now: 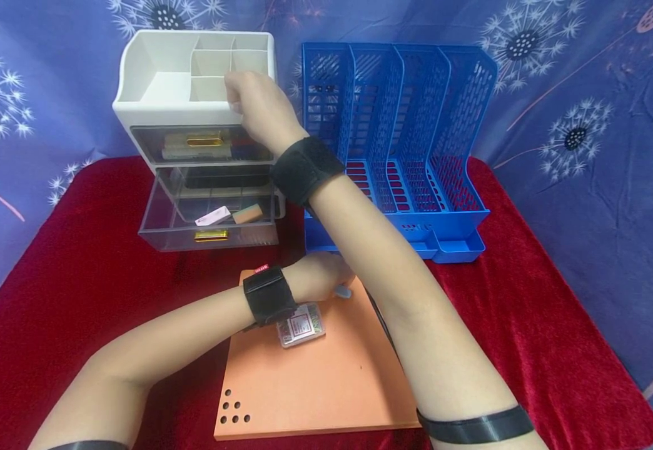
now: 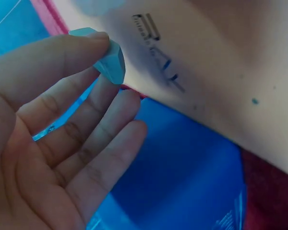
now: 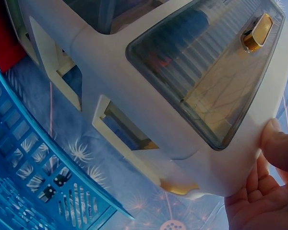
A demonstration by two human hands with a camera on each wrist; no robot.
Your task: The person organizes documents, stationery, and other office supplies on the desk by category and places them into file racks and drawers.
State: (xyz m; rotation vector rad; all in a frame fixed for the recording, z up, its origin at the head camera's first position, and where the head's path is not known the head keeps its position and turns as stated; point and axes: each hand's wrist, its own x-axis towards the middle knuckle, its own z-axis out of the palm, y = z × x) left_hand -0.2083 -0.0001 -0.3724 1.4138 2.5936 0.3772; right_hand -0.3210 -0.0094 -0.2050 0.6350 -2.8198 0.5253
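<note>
My left hand (image 1: 321, 277) pinches a small light-blue eraser (image 2: 111, 62) between thumb and index finger, just over the far part of an orange board (image 1: 332, 375). The other fingers are loosely bent in the left wrist view. My right hand (image 1: 261, 106) grips the upper front rim of a white desktop drawer organizer (image 3: 105, 52), with the thumb on the rim in the right wrist view. The organizer's lower clear drawer (image 1: 157, 219) is pulled out and holds a pink eraser (image 1: 212, 216) and an orange-and-green eraser (image 1: 248, 214). Its upper drawer (image 1: 152, 144) is closed, with sticks inside.
A blue mesh file rack (image 1: 396, 219) stands right of the organizer. A small clear plastic case (image 1: 301, 326) with a label lies on the orange board by the left wrist. Red velvet cloth (image 1: 79, 250) covers the table, and a patterned blue curtain (image 1: 597, 187) hangs behind.
</note>
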